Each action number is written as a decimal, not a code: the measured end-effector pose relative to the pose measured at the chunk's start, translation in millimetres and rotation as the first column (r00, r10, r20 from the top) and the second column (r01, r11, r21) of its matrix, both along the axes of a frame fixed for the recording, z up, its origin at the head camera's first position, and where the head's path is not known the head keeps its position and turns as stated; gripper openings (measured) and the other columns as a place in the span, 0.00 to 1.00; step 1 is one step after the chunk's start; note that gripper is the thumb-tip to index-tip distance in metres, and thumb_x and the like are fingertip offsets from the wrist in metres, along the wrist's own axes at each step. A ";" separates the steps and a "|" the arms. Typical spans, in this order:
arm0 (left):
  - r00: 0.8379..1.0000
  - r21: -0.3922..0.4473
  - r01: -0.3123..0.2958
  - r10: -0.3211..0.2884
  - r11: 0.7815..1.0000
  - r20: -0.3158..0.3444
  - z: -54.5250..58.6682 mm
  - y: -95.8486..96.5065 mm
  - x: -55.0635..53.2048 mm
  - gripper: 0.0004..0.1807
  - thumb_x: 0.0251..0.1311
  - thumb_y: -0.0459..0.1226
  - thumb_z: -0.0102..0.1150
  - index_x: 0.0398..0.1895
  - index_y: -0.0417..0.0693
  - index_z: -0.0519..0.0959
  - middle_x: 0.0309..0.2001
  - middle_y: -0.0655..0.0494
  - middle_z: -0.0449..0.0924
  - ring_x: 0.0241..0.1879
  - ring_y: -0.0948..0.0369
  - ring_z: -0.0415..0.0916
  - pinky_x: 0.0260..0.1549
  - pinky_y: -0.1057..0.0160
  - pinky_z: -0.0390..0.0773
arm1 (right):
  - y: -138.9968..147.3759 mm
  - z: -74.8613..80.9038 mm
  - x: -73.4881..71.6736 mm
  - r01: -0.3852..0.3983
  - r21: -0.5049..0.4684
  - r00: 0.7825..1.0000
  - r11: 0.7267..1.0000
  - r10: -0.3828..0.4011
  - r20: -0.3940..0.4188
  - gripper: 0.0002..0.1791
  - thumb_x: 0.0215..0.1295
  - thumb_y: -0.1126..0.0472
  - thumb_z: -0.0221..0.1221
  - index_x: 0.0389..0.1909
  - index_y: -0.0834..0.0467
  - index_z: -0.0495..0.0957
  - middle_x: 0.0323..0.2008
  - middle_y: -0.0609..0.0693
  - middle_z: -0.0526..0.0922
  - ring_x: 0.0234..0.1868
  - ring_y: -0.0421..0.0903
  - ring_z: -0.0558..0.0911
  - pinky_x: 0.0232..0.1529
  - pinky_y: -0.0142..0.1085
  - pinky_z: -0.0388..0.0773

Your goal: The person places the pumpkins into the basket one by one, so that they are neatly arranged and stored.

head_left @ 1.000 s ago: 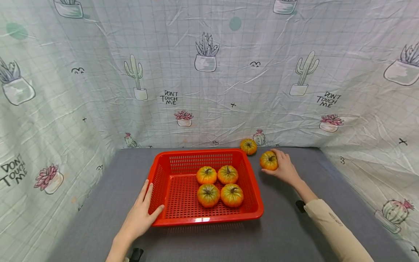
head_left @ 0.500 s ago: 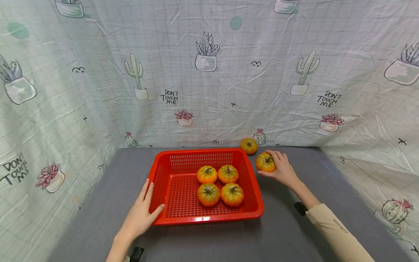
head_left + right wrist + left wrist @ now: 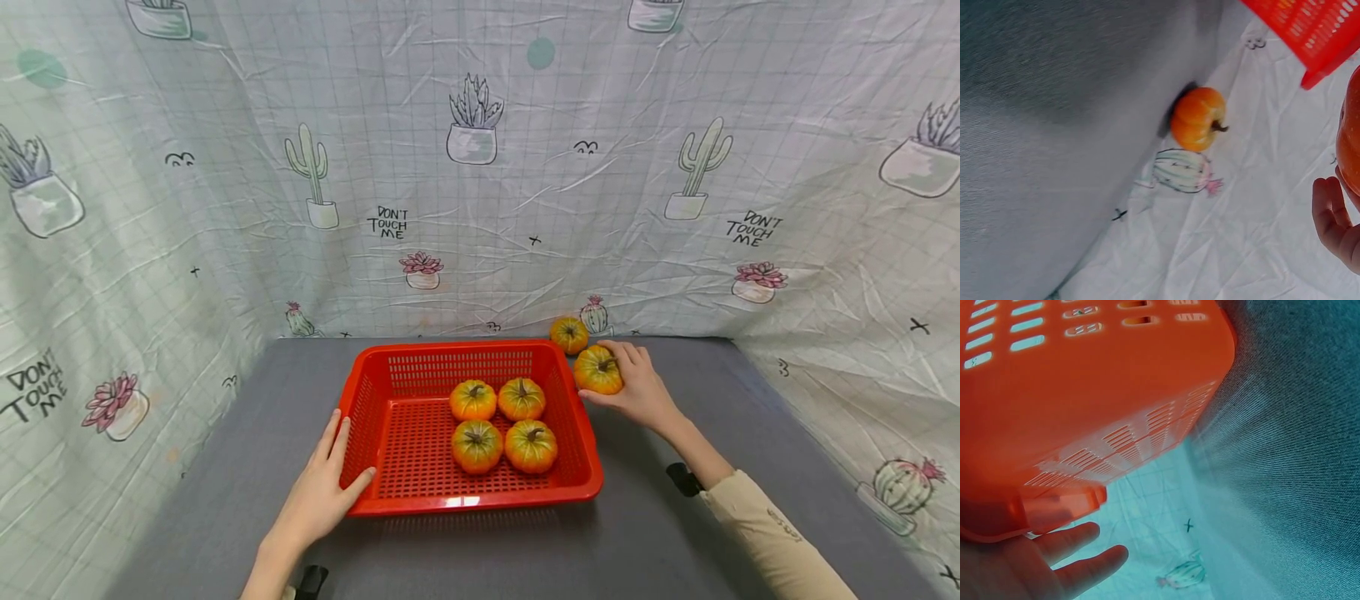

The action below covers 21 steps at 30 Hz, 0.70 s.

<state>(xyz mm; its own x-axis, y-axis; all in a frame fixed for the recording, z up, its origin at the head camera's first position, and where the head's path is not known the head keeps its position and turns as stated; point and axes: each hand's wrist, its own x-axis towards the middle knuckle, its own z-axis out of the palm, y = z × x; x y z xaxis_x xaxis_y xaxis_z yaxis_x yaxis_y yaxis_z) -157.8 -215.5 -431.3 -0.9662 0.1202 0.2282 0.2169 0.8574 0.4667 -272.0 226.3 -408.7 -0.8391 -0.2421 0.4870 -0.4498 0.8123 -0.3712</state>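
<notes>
While the left hand [image 3: 313,498] rests on the red basket [image 3: 480,502], the right hand [image 3: 642,392] grips an orange pumpkin [image 3: 596,372]

Where the right hand closes in, thumb and fingers are clamped on the pumpkin, fingers on its far side, thumb on its near side. That pumpkin is just outside the basket's right rim, toward the far right corner; whether the two touch, I cannot tell. The left hand's fingers lie straight along the outside of the left rim, the thumb spread apart from them and reaching over the rim near the near left corner.

Four pumpkins [image 3: 532,448] sit two by two in the right half of the basket. Another, the far pumpkin [image 3: 568,335], rests at the far edge of the grey desk [image 3: 480,558], beyond the basket's far right corner. Behind that edge hangs a pale cloth [image 3: 570,192] printed with potted plants, and a beige sleeve [image 3: 780,533] covers the right forearm
</notes>
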 end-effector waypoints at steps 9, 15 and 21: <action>1.000 -0.011 -0.003 0.003 1.000 0.006 -0.8 -1.1 0.0 0.44 0.55 0.52 0.52 0.68 0.36 0.48 0.70 0.43 0.40 0.64 0.42 0.52 0.51 0.41 0.65 | -19.9 11.7 6.3 -0.068 0.017 0.997 0.998 0.068 -0.029 0.42 0.39 0.45 0.69 0.56 0.57 0.63 0.47 0.56 0.69 0.47 0.51 0.65 0.39 0.50 0.74; 1.000 -0.007 -0.001 0.001 1.000 0.005 -1.2 -0.7 0.3 0.44 0.56 0.52 0.52 0.68 0.36 0.48 0.70 0.43 0.40 0.64 0.42 0.51 0.51 0.41 0.65 | -32.2 21.0 9.0 -0.077 0.037 0.997 0.996 0.077 0.009 0.43 0.41 0.42 0.66 0.56 0.58 0.62 0.49 0.57 0.68 0.50 0.51 0.65 0.43 0.51 0.73; 1.000 -0.009 -0.002 0.002 1.000 -0.002 -1.0 -0.2 -0.8 0.44 0.55 0.52 0.52 0.67 0.36 0.48 0.70 0.43 0.40 0.64 0.42 0.52 0.51 0.40 0.64 | -48.7 36.0 9.7 -0.116 0.048 0.993 0.992 0.117 -0.016 0.43 0.40 0.41 0.66 0.56 0.58 0.62 0.49 0.55 0.69 0.47 0.50 0.65 0.40 0.47 0.74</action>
<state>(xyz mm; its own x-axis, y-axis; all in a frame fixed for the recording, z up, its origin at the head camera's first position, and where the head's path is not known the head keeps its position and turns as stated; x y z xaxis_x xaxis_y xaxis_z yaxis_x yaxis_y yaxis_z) -158.6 -215.7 -432.3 -0.9660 0.1206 0.2287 0.2162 0.8619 0.4586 -262.3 177.6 -372.7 -0.7944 -0.3611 0.4884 -0.5493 0.7702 -0.3240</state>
